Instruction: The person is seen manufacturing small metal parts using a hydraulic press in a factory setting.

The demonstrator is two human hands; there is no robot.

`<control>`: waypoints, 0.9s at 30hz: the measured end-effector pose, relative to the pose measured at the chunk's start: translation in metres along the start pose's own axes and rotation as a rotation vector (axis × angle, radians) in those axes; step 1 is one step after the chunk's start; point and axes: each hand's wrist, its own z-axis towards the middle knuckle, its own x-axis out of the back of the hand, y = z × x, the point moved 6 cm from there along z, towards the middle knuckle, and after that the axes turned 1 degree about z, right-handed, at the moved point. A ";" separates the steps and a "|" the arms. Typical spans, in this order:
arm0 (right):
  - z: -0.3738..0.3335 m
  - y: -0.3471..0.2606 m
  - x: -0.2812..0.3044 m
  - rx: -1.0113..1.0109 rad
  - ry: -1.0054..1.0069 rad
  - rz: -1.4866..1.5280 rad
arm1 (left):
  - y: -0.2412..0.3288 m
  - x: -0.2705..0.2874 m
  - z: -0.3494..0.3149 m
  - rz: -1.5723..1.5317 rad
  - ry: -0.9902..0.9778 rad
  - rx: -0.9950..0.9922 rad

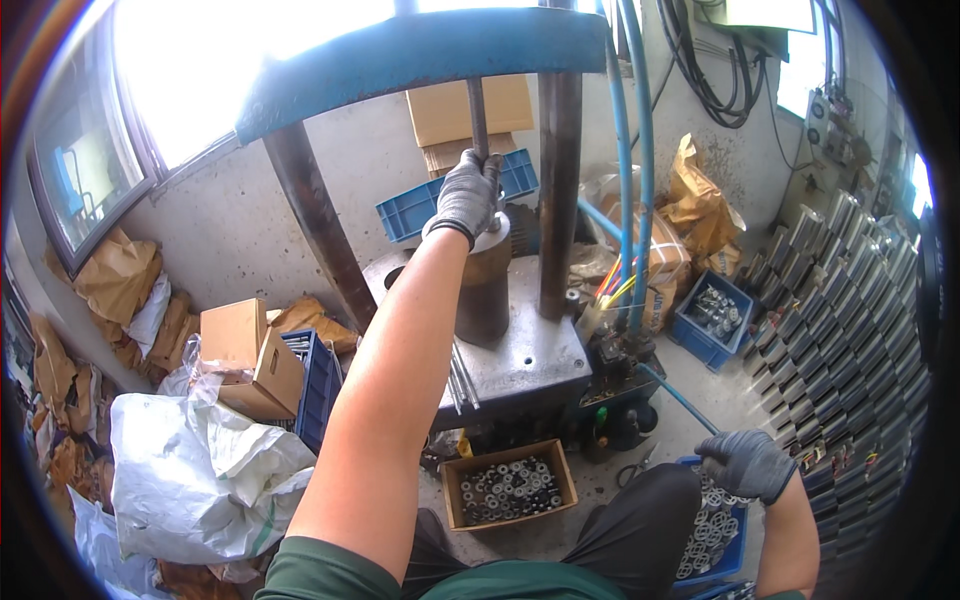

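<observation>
My left hand [468, 197], in a grey glove, reaches forward over the press. Its fingers close around the lower end of an upright metal rod [478, 115]; what lies under the palm is hidden. Just below the hand stands a thick dark metal cylinder [483, 295] with a lighter round top, on the press's steel bed [535, 345]. Off to the right, my right hand [750, 465], gloved in grey too, is closed at the end of a slanting blue lever [678, 400]. Thin metal rods [463, 378] lie on the bed, left of the cylinder.
A blue crossbeam [420, 60] spans two dark columns. Near my knees sit a cardboard box [455, 505] of small round parts and a blue crate [742, 520] of flat metal parts. Stacked metal tubes [840, 340] fill the right; a white sack [190, 480] and cartons stand left.
</observation>
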 end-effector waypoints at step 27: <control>-0.001 -0.006 0.005 0.025 0.087 -0.074 | -0.004 -0.003 0.006 0.033 0.019 -0.032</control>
